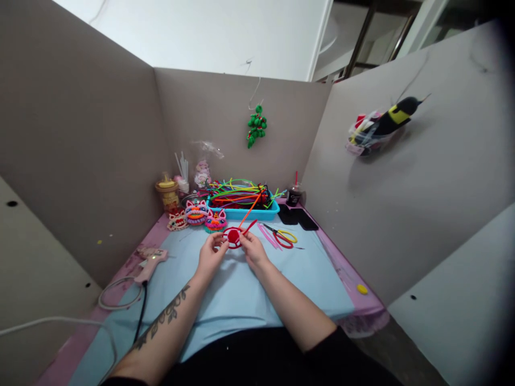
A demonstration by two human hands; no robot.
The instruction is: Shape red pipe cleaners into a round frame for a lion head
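Observation:
Between my two hands is a round red pipe-cleaner piece (pixel 233 236), with a solid red centre and an outer ring joined by spokes. My left hand (pixel 213 250) pinches its left edge between thumb and fingers. On the opposite edge my right hand (pixel 253 247) is closed, and a loose red pipe-cleaner end (pixel 250 226) sticks up from there. An orange pipe cleaner (pixel 250 210) slants from behind the piece toward the tray. Right of my hands lie pink pipe cleaners (pixel 269 236) and scissors with red and yellow handles (pixel 284 237).
A blue tray (pixel 245 215) heaped with colourful pipe cleaners stands behind. Several finished animal-face heads (pixel 197 213) sit left of it. A pink glue gun (pixel 152 264) with cables lies at left. Phones (pixel 298 217) and a dark drink cup (pixel 294 195) are at back right. Grey partitions (pixel 241 123) enclose the table.

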